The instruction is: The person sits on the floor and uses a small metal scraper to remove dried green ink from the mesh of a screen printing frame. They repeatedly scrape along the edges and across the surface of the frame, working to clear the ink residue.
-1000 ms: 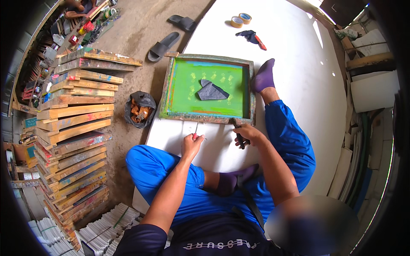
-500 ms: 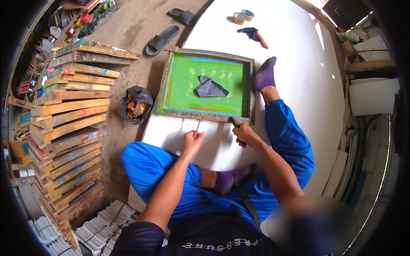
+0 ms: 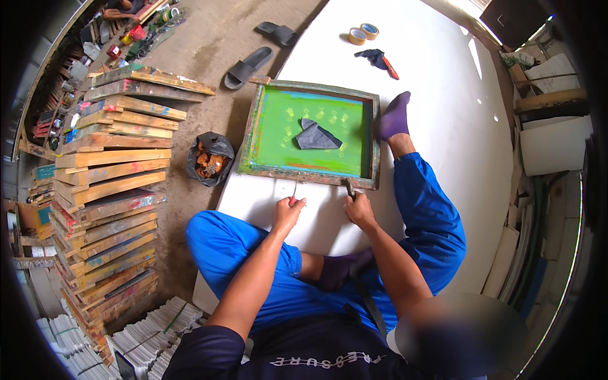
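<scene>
In front of me lies a screen-printing frame (image 3: 375, 142) with a worn wooden border and green mesh marked with pale yellow motifs. A folded dark grey cloth (image 3: 316, 136) rests on the mesh. My left hand (image 3: 288, 215) is closed around a red-handled screwdriver (image 3: 293, 199), its thin shaft pointing up to the frame's near edge. Close to the near right corner, my right hand (image 3: 361, 211) grips a dark hand tool (image 3: 350, 189); its upper end is at the frame's edge, and its exact kind is unclear.
Wooden frames (image 3: 120, 155) are stacked on the left, beside a black bag (image 3: 212, 142) of brown scraps. Slippers (image 3: 247, 68) lie on the floor. Tape rolls (image 3: 357, 36) and a black cloth with a red-handled item (image 3: 379, 61) sit on the white surface (image 3: 449, 126). My legs flank the work.
My right hand has shifted left and turned, so the dark tool stands more upright against the frame's edge. The screwdriver stays at the near edge. The whole view has shifted slightly.
</scene>
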`<state>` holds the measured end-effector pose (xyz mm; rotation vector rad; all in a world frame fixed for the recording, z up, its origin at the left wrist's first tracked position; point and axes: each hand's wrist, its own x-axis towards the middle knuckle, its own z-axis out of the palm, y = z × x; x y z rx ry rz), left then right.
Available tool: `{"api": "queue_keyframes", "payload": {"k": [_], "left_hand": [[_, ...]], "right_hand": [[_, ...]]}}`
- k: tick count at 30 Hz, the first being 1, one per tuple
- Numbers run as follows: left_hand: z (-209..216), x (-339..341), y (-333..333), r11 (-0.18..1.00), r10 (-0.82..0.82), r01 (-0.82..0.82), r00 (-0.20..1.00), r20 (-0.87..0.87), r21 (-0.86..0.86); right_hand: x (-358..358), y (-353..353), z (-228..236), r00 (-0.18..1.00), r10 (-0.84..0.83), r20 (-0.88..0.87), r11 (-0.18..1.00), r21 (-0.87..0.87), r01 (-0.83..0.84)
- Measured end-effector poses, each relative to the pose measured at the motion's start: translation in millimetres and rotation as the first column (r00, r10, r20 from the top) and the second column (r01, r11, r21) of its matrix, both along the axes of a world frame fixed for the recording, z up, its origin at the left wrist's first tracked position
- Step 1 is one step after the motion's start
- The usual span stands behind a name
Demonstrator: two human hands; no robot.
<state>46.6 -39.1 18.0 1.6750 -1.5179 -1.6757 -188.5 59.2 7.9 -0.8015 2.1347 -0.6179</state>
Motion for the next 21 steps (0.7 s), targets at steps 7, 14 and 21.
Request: {"api": "queue_keyframes", "payload": {"k": [7,14,21], "left_hand": [[21,19,7,0.965,0.116,-0.06,0.97,-0.213,0.254],[10,27,6,0.952,0.158,-0.078,0.953,-0.257,0.297],[14,25,1,0.89,0.288,-0.139,0.91,-0.299,0.434]], "right_hand": [[70,14,35,0.927,0.132,0.35,0.989,0.014,-0.146],[107,-1,44,0.805,0.165,0.569,0.98,-0.003,-0.199],[99,-5,44,0.73,0.199,0.654,0.965,-0.002,-0.262]]}}
